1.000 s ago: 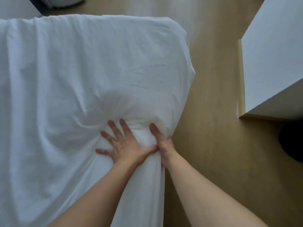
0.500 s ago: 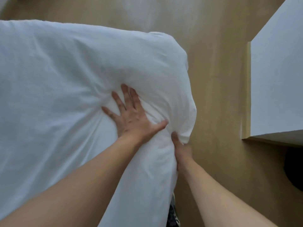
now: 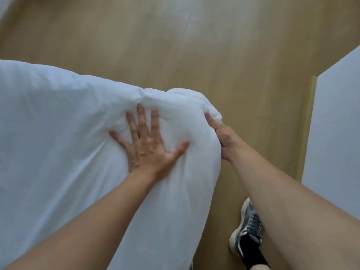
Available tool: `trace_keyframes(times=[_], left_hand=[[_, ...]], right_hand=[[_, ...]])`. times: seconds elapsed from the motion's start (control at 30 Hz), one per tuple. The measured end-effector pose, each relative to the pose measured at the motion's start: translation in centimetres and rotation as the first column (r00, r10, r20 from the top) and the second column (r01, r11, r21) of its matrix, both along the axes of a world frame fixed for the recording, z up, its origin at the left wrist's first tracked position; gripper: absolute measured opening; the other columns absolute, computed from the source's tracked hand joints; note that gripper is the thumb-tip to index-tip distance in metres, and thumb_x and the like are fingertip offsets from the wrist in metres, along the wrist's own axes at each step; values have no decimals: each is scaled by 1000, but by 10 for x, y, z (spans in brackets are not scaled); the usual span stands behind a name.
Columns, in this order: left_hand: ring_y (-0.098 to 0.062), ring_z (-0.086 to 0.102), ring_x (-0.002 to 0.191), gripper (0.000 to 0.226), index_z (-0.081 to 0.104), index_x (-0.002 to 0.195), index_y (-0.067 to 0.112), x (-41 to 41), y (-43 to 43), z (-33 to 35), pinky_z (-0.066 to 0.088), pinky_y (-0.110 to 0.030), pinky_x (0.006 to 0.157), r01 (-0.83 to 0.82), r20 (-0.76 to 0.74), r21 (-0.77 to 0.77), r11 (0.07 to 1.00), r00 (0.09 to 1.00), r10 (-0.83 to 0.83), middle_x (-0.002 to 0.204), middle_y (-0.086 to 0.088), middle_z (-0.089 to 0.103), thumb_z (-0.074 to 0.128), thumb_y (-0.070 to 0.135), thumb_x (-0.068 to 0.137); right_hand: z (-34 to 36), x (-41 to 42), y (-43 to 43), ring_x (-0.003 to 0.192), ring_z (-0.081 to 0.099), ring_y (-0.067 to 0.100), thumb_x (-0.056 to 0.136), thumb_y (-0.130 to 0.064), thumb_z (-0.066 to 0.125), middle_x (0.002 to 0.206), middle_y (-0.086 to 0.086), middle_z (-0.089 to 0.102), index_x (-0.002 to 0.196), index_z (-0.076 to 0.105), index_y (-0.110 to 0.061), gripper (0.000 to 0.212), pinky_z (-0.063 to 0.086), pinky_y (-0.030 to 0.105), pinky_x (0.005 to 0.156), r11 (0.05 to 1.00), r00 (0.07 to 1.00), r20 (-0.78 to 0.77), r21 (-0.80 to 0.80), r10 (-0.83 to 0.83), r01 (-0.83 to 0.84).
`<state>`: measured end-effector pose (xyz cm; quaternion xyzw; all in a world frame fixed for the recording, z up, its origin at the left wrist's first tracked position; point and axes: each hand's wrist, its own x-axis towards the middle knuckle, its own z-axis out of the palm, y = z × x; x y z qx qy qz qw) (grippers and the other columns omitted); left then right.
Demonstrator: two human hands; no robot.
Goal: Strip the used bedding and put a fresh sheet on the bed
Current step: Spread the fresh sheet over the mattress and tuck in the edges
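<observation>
With left hand spread flat pressing the sheet and right hand gripping its bunched corner, a slipped grip could let the corner spring back.

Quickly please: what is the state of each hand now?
Left hand: open, pressing flat on the white sheet.
Right hand: closed, gripping the sheet's corner.

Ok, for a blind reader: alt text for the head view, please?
A person's left hand presses flat on a white sheet near its bunched corner, while the right hand grips that corner from the side. A wooden floor and one grey shoe show to the right.
</observation>
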<state>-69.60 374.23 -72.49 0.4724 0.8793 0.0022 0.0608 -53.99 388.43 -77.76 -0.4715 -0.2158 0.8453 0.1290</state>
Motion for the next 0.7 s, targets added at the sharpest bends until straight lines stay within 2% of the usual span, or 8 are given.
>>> trace_keyframes(times=[0.13, 0.23, 0.27, 0.33, 0.43, 0.5, 0.6, 0.7], left_hand=[[-32, -15, 154, 104, 14, 157, 43, -15, 61, 3, -10, -78, 107, -237, -14, -149, 960, 971, 238, 169, 8, -7, 6, 99, 70], [-30, -11, 155, 93, 19, 156, 40, -2, 68, 6, -5, -72, 113, -282, -15, -215, 935, 958, 286, 169, 7, 1, 15, 90, 78], [-28, -7, 155, 89, 21, 156, 38, 5, 65, 6, -4, -69, 115, -279, -16, -210, 937, 959, 282, 168, 6, 6, 16, 86, 81], [-25, 10, 155, 81, 34, 153, 32, 10, 61, 13, 3, -60, 118, -238, 38, -147, 960, 969, 246, 165, 5, 25, 17, 74, 86], [-27, 47, 140, 60, 66, 128, 21, -22, 62, 31, 25, -45, 112, -205, 169, 145, 968, 969, 180, 143, -1, 59, 30, 50, 90], [-33, 40, 143, 56, 62, 133, 24, -62, 47, 31, 18, -46, 118, -338, 2, 157, 928, 940, 342, 154, -7, 47, 43, 49, 87], [-38, 4, 154, 83, 21, 157, 40, -92, 29, 21, -2, -63, 120, -795, 0, -64, 603, 604, 797, 169, -8, 5, 39, 74, 83], [-33, 4, 155, 83, 17, 157, 43, -75, 31, -1, -2, -66, 118, -780, -11, -113, 615, 620, 785, 169, -2, 6, 26, 78, 82]], right_hand=[[-12, 18, 2, 91, 75, 26, 85, -40, 79, 100, 7, 77, 106, 71, -15, 34, 60, 45, 83, 995, 929, 371, 92, 7, -44], [-5, 5, 23, 103, 64, 27, 91, -45, 68, 112, 4, 68, 109, 58, -15, 37, 53, 41, 89, 966, 831, 554, 193, 37, -172], [2, -6, 32, 115, 56, 26, 91, -52, 63, 125, 3, 60, 120, 53, -18, 46, 47, 41, 96, 907, 763, 645, 295, 43, -301], [19, -35, 46, 135, 42, 22, 90, -66, 53, 145, -3, 47, 143, 42, -25, 68, 34, 44, 112, 656, 721, 682, 487, 126, -576], [37, -75, 57, 126, 52, 21, 86, -77, 45, 132, -5, 60, 137, 50, -27, 71, 39, 37, 99, 329, 586, 619, 487, 523, -809], [33, -81, 62, 101, 60, 23, 82, -81, 44, 101, -6, 66, 107, 60, -19, 70, 42, 37, 79, 190, 475, 668, 456, 573, -870], [23, -86, 81, 81, 61, 21, 80, -85, 38, 82, -4, 65, 84, 59, -12, 77, 48, 37, 71, 104, 358, 723, 372, 591, -922], [37, -146, 86, 61, 59, 5, 74, -90, 46, 69, -15, 62, 71, 56, -18, 74, 45, 25, 57, 175, 326, 568, 305, 755, -936]])
